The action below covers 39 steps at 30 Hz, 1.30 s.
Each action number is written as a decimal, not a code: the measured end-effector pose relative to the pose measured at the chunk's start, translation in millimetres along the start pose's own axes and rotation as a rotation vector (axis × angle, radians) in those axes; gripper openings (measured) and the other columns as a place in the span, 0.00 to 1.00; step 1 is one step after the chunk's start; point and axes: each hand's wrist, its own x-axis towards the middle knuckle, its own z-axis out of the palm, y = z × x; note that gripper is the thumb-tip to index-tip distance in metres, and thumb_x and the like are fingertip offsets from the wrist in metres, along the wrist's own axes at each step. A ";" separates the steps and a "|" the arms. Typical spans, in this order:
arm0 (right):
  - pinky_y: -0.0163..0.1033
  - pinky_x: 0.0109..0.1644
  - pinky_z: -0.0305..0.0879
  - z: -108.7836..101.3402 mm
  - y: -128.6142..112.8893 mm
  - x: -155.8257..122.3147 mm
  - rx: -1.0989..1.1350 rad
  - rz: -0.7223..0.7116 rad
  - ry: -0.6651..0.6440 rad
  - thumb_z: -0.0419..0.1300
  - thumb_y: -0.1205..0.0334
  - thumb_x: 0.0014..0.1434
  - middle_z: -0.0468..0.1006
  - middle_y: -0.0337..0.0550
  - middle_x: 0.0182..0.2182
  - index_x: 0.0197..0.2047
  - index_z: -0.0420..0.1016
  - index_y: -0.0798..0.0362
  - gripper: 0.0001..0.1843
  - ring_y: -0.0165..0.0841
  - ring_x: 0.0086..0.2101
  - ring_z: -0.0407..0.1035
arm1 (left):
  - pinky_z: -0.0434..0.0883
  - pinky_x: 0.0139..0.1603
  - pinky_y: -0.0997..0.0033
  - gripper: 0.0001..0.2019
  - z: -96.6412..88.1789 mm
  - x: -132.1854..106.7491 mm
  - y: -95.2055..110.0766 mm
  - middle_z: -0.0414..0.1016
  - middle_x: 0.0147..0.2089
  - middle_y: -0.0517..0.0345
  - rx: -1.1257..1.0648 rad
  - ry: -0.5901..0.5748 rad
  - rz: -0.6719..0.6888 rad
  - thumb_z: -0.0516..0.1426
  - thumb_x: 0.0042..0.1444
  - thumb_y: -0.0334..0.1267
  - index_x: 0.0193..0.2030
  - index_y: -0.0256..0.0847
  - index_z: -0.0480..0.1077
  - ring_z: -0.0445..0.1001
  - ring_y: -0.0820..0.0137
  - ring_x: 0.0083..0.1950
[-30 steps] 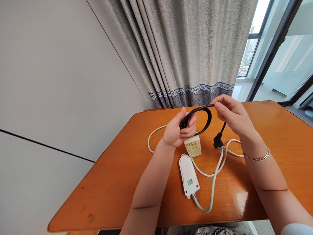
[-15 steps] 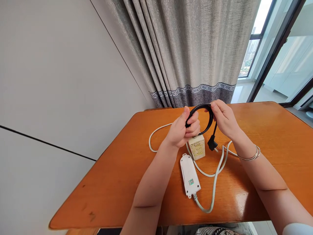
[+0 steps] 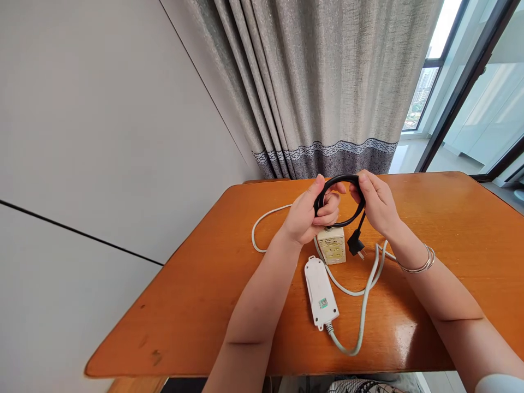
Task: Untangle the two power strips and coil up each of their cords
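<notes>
A black power cord (image 3: 346, 222) is looped into a coil between my two hands, above the table. My left hand (image 3: 313, 213) grips the coil's left side, with the thumb up and the fingers curled round it. On the coil's upper right, my right hand (image 3: 375, 202) pinches the cord between thumb and fingers. The cord's black plug (image 3: 356, 243) dangles below my right hand, its metal pins pointing down and right. Just under the coil stands a cream cube-shaped socket block (image 3: 332, 246), its top partly hidden by my left hand and the cord.
A white power strip (image 3: 321, 295) lies on the wooden table (image 3: 196, 305) nearer to me. Its white cable (image 3: 362, 322) curves right and loops behind the plug. Beyond the table's far edge hangs a grey curtain (image 3: 327, 82); a pale wall (image 3: 102, 136) borders the left.
The coil has become rounder and wider as another turn gathers in my left hand. Both hands have shifted slightly; the plug still hangs below.
</notes>
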 end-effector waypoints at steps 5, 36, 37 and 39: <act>0.36 0.30 0.54 3.0 1.9 -2.2 -0.014 -0.028 0.031 0.48 0.34 0.68 0.64 0.35 0.22 0.29 0.66 0.51 0.29 0.28 0.25 0.58 | 0.47 0.15 0.84 0.26 -0.1 -1.3 -0.8 0.47 0.14 0.72 0.022 -0.039 0.020 0.50 0.68 0.56 0.25 0.39 0.58 0.44 0.84 0.12; 0.37 0.30 0.55 -1.0 7.4 2.6 -0.054 -0.033 -0.064 0.46 0.31 0.67 0.64 0.35 0.21 0.27 0.62 0.50 0.32 0.28 0.24 0.57 | 0.46 0.14 0.84 0.25 8.8 -8.4 1.2 0.40 0.14 0.72 -0.082 0.004 -0.041 0.44 0.72 0.52 0.25 0.41 0.52 0.40 0.82 0.13; 0.37 0.30 0.55 -1.2 7.7 2.6 -0.051 -0.026 -0.065 0.46 0.31 0.67 0.64 0.35 0.21 0.27 0.62 0.50 0.32 0.28 0.24 0.57 | 0.46 0.14 0.84 0.25 9.5 -8.3 0.5 0.40 0.15 0.72 -0.081 0.012 -0.037 0.45 0.72 0.52 0.25 0.41 0.52 0.41 0.82 0.13; 0.37 0.30 0.56 -1.8 8.4 2.6 -0.046 -0.020 -0.066 0.46 0.31 0.67 0.64 0.35 0.20 0.28 0.64 0.50 0.32 0.29 0.24 0.58 | 0.46 0.14 0.84 0.24 11.3 -8.6 -0.8 0.40 0.15 0.73 -0.085 0.036 -0.021 0.46 0.71 0.51 0.25 0.41 0.51 0.41 0.82 0.13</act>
